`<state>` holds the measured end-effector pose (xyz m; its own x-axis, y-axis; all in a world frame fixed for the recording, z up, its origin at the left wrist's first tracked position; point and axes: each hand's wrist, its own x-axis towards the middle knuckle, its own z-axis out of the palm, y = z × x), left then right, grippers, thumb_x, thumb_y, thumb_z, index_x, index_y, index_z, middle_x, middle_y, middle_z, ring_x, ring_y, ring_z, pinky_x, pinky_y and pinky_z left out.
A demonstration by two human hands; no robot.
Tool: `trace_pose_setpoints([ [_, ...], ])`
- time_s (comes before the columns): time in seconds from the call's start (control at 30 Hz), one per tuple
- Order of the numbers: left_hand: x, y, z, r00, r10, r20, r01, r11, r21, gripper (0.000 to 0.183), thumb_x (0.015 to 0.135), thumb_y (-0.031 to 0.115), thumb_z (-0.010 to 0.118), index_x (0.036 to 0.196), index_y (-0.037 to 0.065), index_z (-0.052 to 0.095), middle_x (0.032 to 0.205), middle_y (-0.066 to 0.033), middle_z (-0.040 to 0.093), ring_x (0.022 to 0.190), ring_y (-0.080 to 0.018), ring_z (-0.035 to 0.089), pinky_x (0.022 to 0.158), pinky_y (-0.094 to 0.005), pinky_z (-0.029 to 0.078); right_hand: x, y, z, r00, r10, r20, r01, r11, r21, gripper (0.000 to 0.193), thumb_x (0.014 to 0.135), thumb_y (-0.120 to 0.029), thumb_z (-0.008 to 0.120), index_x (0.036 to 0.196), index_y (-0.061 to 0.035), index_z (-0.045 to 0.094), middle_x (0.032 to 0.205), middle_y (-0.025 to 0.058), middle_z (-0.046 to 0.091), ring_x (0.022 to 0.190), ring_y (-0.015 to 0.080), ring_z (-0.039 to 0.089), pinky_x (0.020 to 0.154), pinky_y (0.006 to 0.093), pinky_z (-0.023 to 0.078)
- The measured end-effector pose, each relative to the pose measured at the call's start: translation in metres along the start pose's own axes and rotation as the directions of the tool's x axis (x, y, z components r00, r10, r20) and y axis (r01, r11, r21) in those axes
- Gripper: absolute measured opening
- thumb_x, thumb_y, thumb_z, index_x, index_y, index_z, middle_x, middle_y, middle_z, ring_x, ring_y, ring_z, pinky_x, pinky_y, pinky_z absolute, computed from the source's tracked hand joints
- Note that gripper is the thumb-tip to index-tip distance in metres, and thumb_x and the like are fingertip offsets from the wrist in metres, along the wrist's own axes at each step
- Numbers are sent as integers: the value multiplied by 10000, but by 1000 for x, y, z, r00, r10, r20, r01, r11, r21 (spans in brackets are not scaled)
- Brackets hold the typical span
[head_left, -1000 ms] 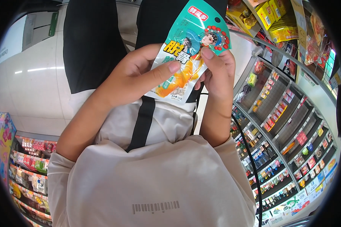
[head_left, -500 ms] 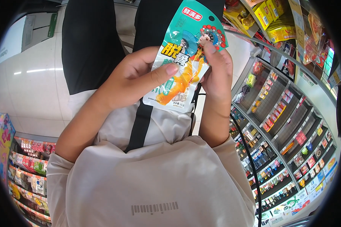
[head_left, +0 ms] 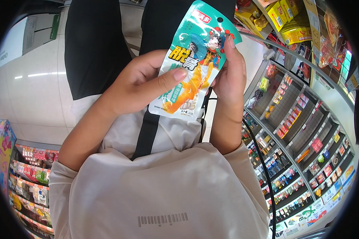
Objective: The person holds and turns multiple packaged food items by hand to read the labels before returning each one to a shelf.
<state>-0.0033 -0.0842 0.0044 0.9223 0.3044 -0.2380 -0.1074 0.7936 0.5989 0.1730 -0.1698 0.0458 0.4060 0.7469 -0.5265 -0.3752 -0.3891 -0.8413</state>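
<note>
A shiny snack pouch (head_left: 187, 85) in teal and white, with a costumed figure and golden food printed on it, tilts in front of my body. My left hand (head_left: 145, 81) is closed on its left edge, the thumb lying across the front and the fingers hidden behind. At the pouch's right edge my right hand (head_left: 231, 75) grips too, its thumb pointing up along the printed figure. A small hang hole shows near the pouch's top right corner.
Shelves of small packaged goods (head_left: 303, 131) stand to the right, with yellow packets (head_left: 285, 18) at the upper right. More stocked shelves (head_left: 34, 179) are at the lower left. A black cable (head_left: 263, 167) runs down my right side. Pale floor tiles (head_left: 32, 91) lie at left.
My right thumb has slid up and toward the pouch's right edge, uncovering more of the printed figure. The pouch has shifted slightly in my hands; my left hand keeps its place.
</note>
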Motion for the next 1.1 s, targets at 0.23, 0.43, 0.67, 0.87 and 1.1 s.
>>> trace_pose_setpoints([
  [0.23,1,-3,-5,1000,-13,11,13,1000,-18,301,978,179,587,1197,-27,569,1091,-81,675,971,-96,635,830,-253,523,8,12,-2,999,0,-33,4,992,125,450,1021,-343,395,1218,31,548,1106,146,675,952,200,684,802,304,557],
  [0.43,11,21,3,998,-61,35,61,998,-8,283,977,169,588,1191,-14,574,1066,-58,672,951,-80,626,822,-250,520,12,-14,-6,997,32,-71,-31,999,22,466,999,-404,450,1088,25,611,915,122,703,706,162,690,572,255,542],
  [0.67,-11,-4,-12,996,-72,-47,73,997,27,303,967,173,603,1237,41,560,1115,-45,653,998,-117,617,872,-304,516,-12,-10,10,997,61,-41,-67,984,-163,463,1016,-420,437,828,-27,593,551,94,582,356,155,521,310,273,395],
  [0.87,-20,12,0,995,-83,50,88,991,-105,334,1002,237,538,1253,18,543,1062,-60,657,936,-127,654,822,-274,528,-34,-31,32,998,-26,54,35,985,-170,422,1006,-378,491,827,-2,561,531,78,559,379,146,530,320,248,382],
  [1.1,-23,22,-18,953,-284,102,297,945,-135,357,1002,238,534,1282,16,530,1095,-71,657,984,-153,657,857,-298,527,-54,-45,40,999,-21,42,32,961,-276,386,986,-338,548,740,-44,496,473,42,470,394,169,547,320,259,371],
])
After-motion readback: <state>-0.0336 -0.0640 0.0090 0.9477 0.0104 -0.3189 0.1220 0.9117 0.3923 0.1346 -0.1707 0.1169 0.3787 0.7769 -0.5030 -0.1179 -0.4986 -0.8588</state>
